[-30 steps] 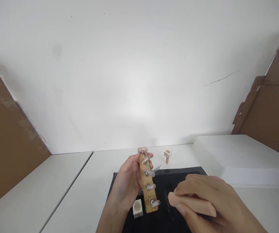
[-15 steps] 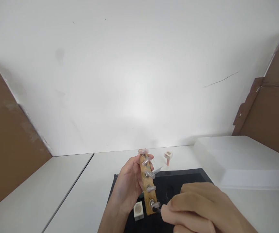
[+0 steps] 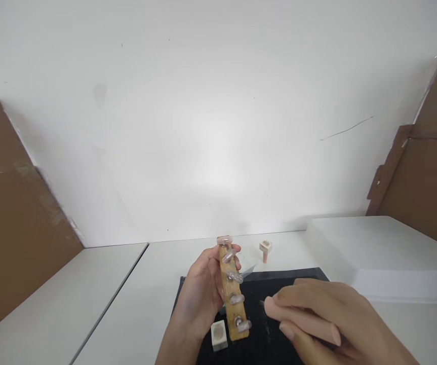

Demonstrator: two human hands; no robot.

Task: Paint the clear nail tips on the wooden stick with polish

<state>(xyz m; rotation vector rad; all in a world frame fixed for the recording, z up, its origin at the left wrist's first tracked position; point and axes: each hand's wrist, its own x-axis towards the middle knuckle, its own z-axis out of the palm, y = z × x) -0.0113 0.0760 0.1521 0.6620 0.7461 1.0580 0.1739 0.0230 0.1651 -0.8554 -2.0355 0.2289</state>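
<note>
My left hand is wrapped around a narrow wooden strip, held tilted upright. Several glossy, translucent false nails sit crosswise along it on small round metal mounts. In my right hand is a nail polish brush with a thick, pink, round handle, pinched between thumb and fingers. Its thin tip points left, apart from the lowest nail, and shows only faintly. Beside the strip's lower end lies a white block with a round greyish patch on top.
A black mat lies under both hands on the white table. Behind it stands a white cube on a pink stem. A large white box is at right. Cardboard panels flank a white back wall.
My right hand has drawn the brush to the right, off the lowest nail it was at. The left hand still holds the strip in nearly the same place; the view has shifted slightly.
</note>
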